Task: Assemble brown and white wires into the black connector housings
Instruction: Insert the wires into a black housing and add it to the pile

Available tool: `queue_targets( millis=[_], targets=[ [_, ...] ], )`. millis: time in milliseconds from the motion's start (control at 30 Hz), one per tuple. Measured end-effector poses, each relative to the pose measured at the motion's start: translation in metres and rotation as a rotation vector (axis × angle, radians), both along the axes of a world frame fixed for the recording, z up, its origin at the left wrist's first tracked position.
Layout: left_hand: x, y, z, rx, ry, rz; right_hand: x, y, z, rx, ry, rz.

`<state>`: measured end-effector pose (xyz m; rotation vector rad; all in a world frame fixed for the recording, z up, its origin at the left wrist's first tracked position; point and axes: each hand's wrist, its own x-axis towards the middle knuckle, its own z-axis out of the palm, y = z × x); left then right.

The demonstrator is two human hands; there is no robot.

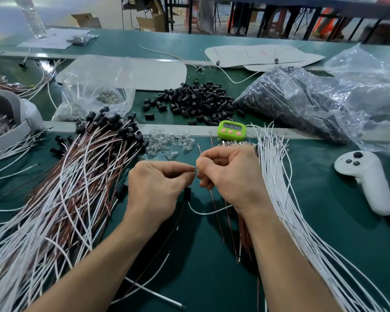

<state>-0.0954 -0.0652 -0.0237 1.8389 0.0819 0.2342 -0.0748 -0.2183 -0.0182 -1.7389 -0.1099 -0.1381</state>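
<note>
The left hand (158,188) and the right hand (231,176) meet fingertip to fingertip above the green table (200,278). The fingers of both hands are curled. The thumb and forefinger of each hand pinch a clear piece (195,170) at the point where the hands meet. The piece is too small to identify with certainty; it may be a wire end fitting.

Directly below the grip, a black housing (187,194) hangs upright, just beside the heel of the left hand. A white wire (208,213) leaves the lower end of this housing and loops across to the right wrist. A brown wire (214,208) runs from under the right hand's fingers toward the person.

Left of the grip lies a large heap of finished leads (77,176): brown and white wires with black housings on their far ends. Right of the grip, a bundle of white wires (279,188) fans out toward the near edge. A bundle of brown wires (245,239) lies partly under the right forearm.

Just beyond the grip lies a scatter of clear parts (167,143). Beyond and slightly right stands a green timer (232,130). Farther beyond is a pile of loose housings (194,100), with a plastic bag (95,86) to its left and a larger bag (302,97) to its right. Well right of the grip lies a white controller (365,181).
</note>
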Motion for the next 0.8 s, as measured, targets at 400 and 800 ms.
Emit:
queue_targets(
  millis=[400, 800],
  targets=[
    [0.01, 0.006, 0.002, -0.245, 0.167, -0.144, 0.002, -0.002, 0.001, 0.018, -0.035, 0.042],
    [0.012, 0.0, 0.002, -0.364, 0.189, -0.017, 0.003, -0.002, -0.002, -0.014, 0.088, 0.027]
  ],
)
